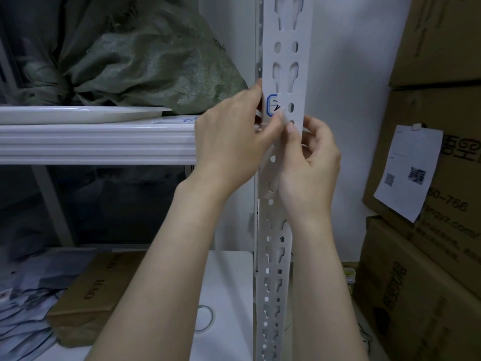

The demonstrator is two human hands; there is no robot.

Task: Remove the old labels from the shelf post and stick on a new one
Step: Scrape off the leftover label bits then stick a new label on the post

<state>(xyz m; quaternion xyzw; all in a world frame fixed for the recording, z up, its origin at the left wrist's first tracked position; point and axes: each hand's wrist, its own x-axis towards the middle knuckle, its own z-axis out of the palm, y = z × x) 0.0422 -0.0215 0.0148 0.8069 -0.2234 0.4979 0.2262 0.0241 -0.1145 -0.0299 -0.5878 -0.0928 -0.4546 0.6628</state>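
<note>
While the left grip (229, 136) clasps the post (286, 48) at frame centre, thumb on the blue-edged label (272, 105), the right grip (309, 157) pinches its lower corner. Risk: paper tears if peeled too fast, leaving residue.

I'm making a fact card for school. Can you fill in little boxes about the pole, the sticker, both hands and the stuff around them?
shelf post: white, slotted, upright
label: blue border, handwriting, on the post's front near its left edge
left hand: grips the post's left edge, thumb tip at the label's lower corner
right hand: pinches the post just below the label, thumb in front
around: green sack on the shelf, cardboard boxes at right
job: old label not yet off
</note>
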